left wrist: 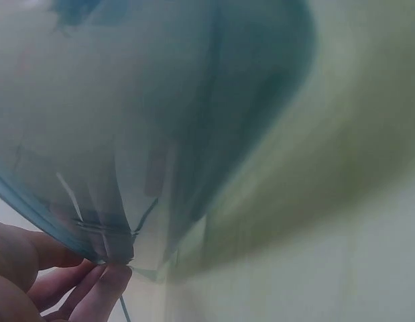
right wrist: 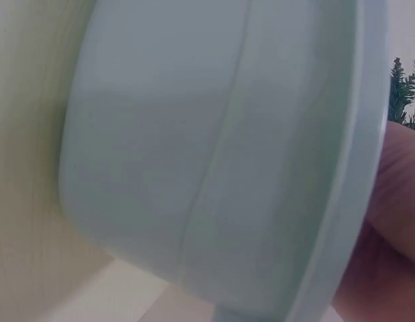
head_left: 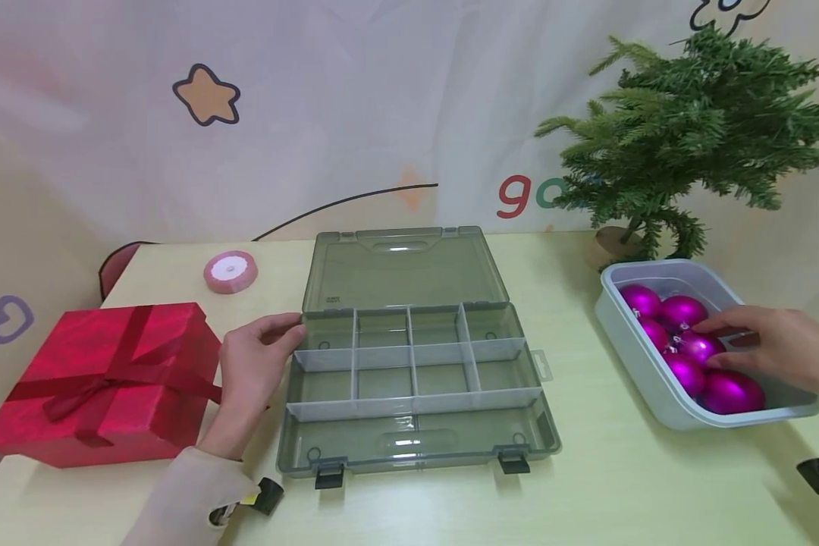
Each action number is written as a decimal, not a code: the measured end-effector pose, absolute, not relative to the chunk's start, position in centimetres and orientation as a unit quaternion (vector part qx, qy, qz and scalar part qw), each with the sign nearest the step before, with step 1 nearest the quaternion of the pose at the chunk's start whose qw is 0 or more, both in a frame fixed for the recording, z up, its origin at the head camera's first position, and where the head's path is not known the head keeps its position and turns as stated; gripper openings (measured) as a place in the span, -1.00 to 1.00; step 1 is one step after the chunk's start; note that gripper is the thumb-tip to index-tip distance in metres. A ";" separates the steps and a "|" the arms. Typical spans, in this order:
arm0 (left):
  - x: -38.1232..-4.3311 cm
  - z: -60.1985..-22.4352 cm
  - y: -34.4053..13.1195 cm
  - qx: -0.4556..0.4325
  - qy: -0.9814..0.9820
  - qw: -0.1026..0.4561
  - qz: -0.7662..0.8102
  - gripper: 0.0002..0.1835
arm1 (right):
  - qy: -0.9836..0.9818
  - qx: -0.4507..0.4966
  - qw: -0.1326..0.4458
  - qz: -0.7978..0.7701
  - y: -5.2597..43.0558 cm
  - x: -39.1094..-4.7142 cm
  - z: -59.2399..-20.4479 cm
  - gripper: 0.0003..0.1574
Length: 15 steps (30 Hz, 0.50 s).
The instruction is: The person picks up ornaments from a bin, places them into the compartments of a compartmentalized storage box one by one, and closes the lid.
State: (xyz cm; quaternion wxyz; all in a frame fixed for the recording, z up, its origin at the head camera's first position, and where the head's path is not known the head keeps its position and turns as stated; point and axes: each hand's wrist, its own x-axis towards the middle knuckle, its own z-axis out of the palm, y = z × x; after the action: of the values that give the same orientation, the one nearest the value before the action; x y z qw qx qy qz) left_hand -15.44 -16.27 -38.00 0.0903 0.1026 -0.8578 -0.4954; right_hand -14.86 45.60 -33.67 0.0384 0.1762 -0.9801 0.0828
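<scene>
A grey-green see-through compartment box (head_left: 409,409) lies with its lid (head_left: 406,269) folded back. Its dividers form several small cells and one long front cell. At the box's back left corner, my left hand (head_left: 255,371) pinches the rim between thumb and fingers; the left wrist view shows those fingertips (left wrist: 103,288) at the corner. On the right, my right hand (head_left: 774,349) reaches into a pale blue plastic bin (head_left: 628,364), thumb and fingers about a shiny purple Christmas ball (head_left: 698,346). Several more purple balls lie around it. In the right wrist view the bin wall hides the fingertips.
A red gift box (head_left: 102,379) with a dark red ribbon bow stands at the left. Behind it lies a pink ribbon roll (head_left: 230,271). A small artificial Christmas tree (head_left: 696,129) rises behind the bin. A printed cloth (head_left: 355,114) hangs along the table's back.
</scene>
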 end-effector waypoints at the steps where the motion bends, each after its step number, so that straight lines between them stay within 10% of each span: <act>1: -15.5 -38.0 -16.2 0.102 -0.858 0.092 -0.495 -0.66 | -0.980 0.179 0.041 0.078 45.7 -14.9 -33.8 -0.50; 15: -15.4 -38.1 -15.8 0.115 -0.855 0.103 -0.495 -0.68 | -0.977 0.189 0.050 0.087 46.1 -14.9 -34.2 -0.44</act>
State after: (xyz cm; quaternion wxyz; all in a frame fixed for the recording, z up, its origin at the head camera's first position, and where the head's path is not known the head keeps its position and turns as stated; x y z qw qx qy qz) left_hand -15.36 -15.84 -38.09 0.1032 0.1151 -0.8548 -0.4953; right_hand -14.90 46.11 -34.20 0.0503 0.1890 -0.9768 0.0867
